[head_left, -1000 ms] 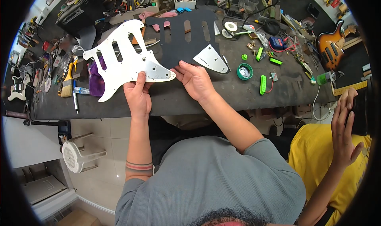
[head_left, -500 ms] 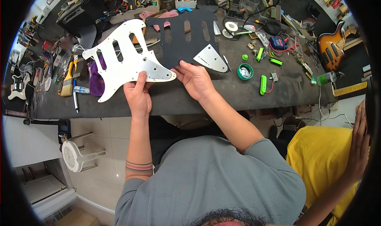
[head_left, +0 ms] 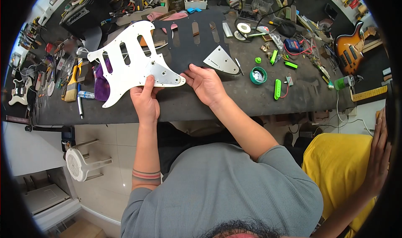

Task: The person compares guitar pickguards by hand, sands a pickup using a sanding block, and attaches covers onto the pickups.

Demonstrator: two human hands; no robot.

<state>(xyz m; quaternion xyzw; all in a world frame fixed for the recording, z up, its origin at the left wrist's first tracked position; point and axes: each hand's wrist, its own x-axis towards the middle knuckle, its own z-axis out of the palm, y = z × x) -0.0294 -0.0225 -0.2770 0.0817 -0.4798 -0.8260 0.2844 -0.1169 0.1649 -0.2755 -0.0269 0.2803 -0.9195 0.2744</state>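
My left hand (head_left: 146, 98) is closed on a white guitar pickguard (head_left: 133, 66), thumb on top near its lower edge. A silver metal patch (head_left: 164, 73) covers its pointed control end. Beside it my right hand (head_left: 206, 85), palm up, has its fingers curled at the lower edge of a black pickguard (head_left: 188, 54), gripping it. That black piece has several long slots and a silver triangular patch (head_left: 222, 60) with holes at its right end. The fingertips of my right hand nearly meet the white pickguard's tip.
On the dark workbench (head_left: 251, 96) lie a green round container (head_left: 258, 75), a bright green pickup (head_left: 277, 89), a blue multimeter (head_left: 293, 45) and a purple cloth (head_left: 101, 84). A sunburst guitar (head_left: 351, 52) stands at right. A person in yellow (head_left: 339, 167) is close on my right.
The black pickguard has shifted and tilted slightly in my right hand, its silver end moving a little up and left. The white pickguard and my left hand are nearly still.
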